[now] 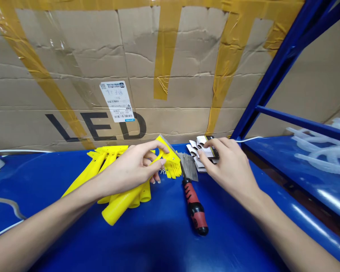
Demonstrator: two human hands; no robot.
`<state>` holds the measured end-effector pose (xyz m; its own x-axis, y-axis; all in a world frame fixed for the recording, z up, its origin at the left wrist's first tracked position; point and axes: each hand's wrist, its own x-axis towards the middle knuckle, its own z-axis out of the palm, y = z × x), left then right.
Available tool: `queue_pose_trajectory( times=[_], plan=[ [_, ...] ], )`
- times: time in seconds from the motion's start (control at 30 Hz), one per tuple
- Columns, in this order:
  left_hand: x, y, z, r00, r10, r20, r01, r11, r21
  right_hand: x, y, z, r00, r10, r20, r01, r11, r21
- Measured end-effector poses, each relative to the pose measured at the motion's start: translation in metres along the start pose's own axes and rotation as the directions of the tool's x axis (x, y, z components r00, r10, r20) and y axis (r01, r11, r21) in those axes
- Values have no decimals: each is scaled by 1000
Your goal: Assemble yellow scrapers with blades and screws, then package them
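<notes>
My left hand (140, 162) is closed around the neck of a yellow plastic scraper (167, 151), its head tilted up with a thin metal blade along the edge. More yellow scraper handles (87, 175) lie beneath and behind that hand. My right hand (229, 162) has its thumb and fingers closed on a small white and black cardboard sleeve (209, 152) at a pile of such sleeves. Between the hands lie a red and black screwdriver (195, 209), a stack of flat metal blades (190, 166) and several small yellow pieces (173, 170). Small screws (162, 172) are partly hidden by my left fingers.
A big taped cardboard box (141, 56) marked LED stands behind the blue table surface (164, 234). A blue metal frame (268, 83) rises at right, near translucent plastic pieces (328, 151). White cables (5, 228) lie at left.
</notes>
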<state>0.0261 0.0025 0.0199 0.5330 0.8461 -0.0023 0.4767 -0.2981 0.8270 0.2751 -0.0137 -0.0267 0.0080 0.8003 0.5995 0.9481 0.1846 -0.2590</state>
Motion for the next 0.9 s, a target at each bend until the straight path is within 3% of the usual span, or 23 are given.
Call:
queue_pose_trajectory(
  times=[0.1, 0.23, 0.6, 0.73, 0.9],
  plan=[
    [7, 13, 9, 1000, 14, 0, -14, 1000, -3, 3, 11, 0, 994, 22, 105, -6, 988, -153],
    [16, 23, 21, 997, 71, 29, -70, 997, -13, 4, 14, 1, 951, 111, 288, -56, 980, -191],
    [20, 19, 29, 997, 52, 52, -52, 999, -10, 8, 18, -10, 928, 135, 348, -25, 953, -302],
    [19, 18, 28, 998, 38, 51, -37, 999, -9, 8, 16, -14, 936, 100, 337, 29, 934, -357],
    [16, 16, 27, 999, 26, 46, -26, 1000, -5, 8, 15, -14, 951, 97, 294, 10, 940, -342]
  ],
)
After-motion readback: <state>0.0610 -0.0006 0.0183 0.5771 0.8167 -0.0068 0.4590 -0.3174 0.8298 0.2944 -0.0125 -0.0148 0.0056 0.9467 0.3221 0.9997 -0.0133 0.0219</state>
